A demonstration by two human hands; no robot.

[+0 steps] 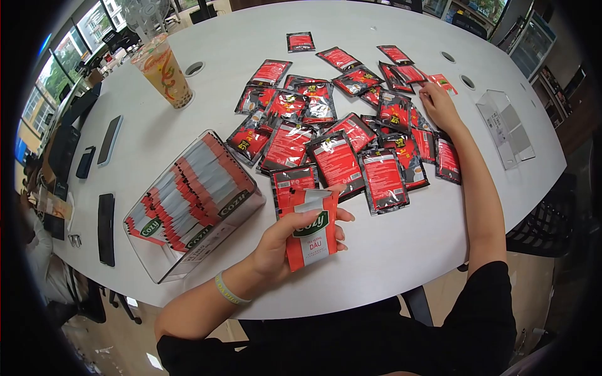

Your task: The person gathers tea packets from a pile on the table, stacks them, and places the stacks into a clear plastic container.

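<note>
My left hand (pixel 276 245) is closed around red and silver Cozy packets (pixel 313 241), held above the table's near edge. My right hand (pixel 440 105) reaches to the far right side of a spread of red and black sachets (pixel 335 164). Its fingers are curled at a bright red packet (pixel 443 84); whether they grip it cannot be made out. To the left of my left hand, a clear plastic box (pixel 260 202) holds tightly lined rows of Cozy packets (pixel 199 188).
A tall drink cup (pixel 164 74) stands at the back left. Phones (pixel 110 140) and a black case (pixel 106 229) lie on the left side of the white table (pixel 401 257). An empty clear holder (pixel 505 130) is at the right. A seated person (pixel 39 250) shows at the far left.
</note>
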